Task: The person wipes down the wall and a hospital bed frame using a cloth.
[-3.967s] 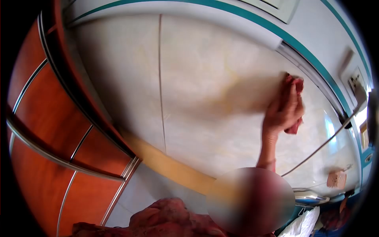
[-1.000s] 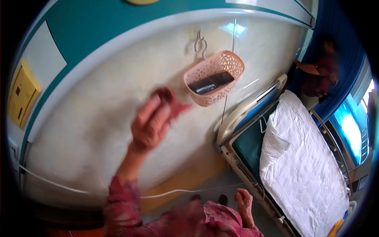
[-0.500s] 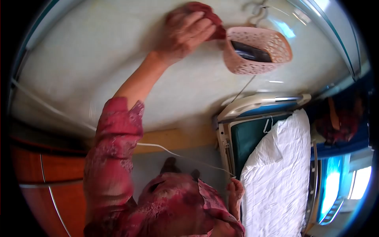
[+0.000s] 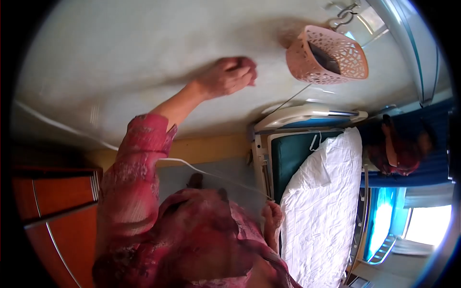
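Observation:
My left hand (image 4: pixel 228 80) is closed around a bunched dark red cloth (image 4: pixel 248 67) close to the pale wall (image 4: pixel 158 48), the sleeve pushed up to the forearm. Just to its right, a pink openwork basket (image 4: pixel 301 60) hangs from a hook on the wall, with a dark object (image 4: pixel 322 57) inside that I cannot make out clearly. Low beside the bed, my right hand (image 4: pixel 272 217) has its fingers curled, and the end of a thin white cord (image 4: pixel 201 169) meets them. The cord runs left behind my left arm.
A bed (image 4: pixel 261 153) with a green mattress (image 4: pixel 283 153) and a rumpled white sheet (image 4: pixel 321 197) stands at the right. Orange-brown cabinets (image 4: pixel 62 192) are at the lower left. A dark blue surface (image 4: pixel 384 180) shows a reflection, with a bright window (image 4: pixel 429 224) below it.
My left hand with the cloth has moved down the wall, away from the basket. The view has shifted slightly. My right hand stays low beside the bed.

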### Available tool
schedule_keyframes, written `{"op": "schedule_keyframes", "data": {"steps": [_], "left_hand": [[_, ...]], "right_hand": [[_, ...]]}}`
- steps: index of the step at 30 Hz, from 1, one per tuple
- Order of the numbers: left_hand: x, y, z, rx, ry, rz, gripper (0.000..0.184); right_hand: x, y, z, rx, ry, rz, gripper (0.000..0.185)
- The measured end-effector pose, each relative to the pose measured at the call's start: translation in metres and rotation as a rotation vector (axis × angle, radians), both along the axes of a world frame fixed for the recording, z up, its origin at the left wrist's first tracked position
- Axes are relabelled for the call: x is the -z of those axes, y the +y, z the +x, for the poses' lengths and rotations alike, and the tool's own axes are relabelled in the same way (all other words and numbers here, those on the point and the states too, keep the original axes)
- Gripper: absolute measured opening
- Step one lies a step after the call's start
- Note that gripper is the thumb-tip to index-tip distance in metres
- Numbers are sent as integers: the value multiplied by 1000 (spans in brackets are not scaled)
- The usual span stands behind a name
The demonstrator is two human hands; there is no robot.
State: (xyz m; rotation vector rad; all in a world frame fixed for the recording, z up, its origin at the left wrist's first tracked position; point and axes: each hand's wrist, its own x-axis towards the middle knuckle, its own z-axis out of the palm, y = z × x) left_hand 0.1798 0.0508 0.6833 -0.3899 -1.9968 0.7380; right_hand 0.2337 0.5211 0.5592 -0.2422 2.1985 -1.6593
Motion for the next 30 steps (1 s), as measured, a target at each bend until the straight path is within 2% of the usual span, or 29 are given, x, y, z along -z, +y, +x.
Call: {"op": "schedule_keyframes", "data": {"steps": [1, 3, 5, 7, 9, 10, 11, 12, 14, 15, 17, 20, 22, 24, 26, 27, 28, 30], "left_hand": [[12, -2, 1, -237, -7, -262, 17], [50, -7, 8, -6, -199, 0, 17], [96, -15, 11, -26, -257, -33, 22], [122, -15, 27, -98, -422, -47, 25], [149, -18, 52, -165, -513, -170, 33], [178, -27, 67, -155, -658, -140, 31], [204, -28, 86, -176, -743, 56, 25], [232, -35, 110, -178, -935, 456, 23], [241, -42, 143, -403, -1163, 1180, 28], [234, -43, 141, -400, -1179, 1165, 28], [218, -26, 150, -179, -777, 1107, 35], [105, 21, 99, 70, -625, 1057, 39], [61, 38, 64, 163, -566, 1023, 39], [36, 42, 25, 295, -210, 690, 35], [16, 42, -12, 245, -87, 558, 30], [13, 43, -28, 143, -33, 492, 29], [16, 45, -43, 158, -18, 486, 29], [35, 54, -74, 33, 44, 486, 29]], "right_hand": [[-13, -9, 7, -20, -33, 45, 18], [-35, -21, 19, -27, -49, 158, 18], [-37, -25, 26, 26, -42, 137, 18], [-40, -32, 33, 62, -55, 102, 18], [-33, -33, 38, 108, -78, 82, 18], [-31, -33, 40, 139, -96, 82, 18], [-35, -36, 40, 134, -97, 82, 18], [-35, -37, 40, 178, -88, 68, 18], [-32, -37, 43, 150, -109, 50, 20], [-32, -40, 43, 166, -119, 46, 20], [-31, -49, 39, 147, -133, 88, 20], [-23, -62, 31, 86, -180, 67, 21], [-29, -74, 19, 68, -193, 50, 22], [-33, -80, 0, -37, -176, 83, 23], [-35, -80, -18, -46, -134, 68, 24], [-32, -73, -25, -48, -143, 76, 24], [-31, -66, -35, -48, -148, 82, 24], [-34, -44, -54, -61, -84, 107, 24]]}}
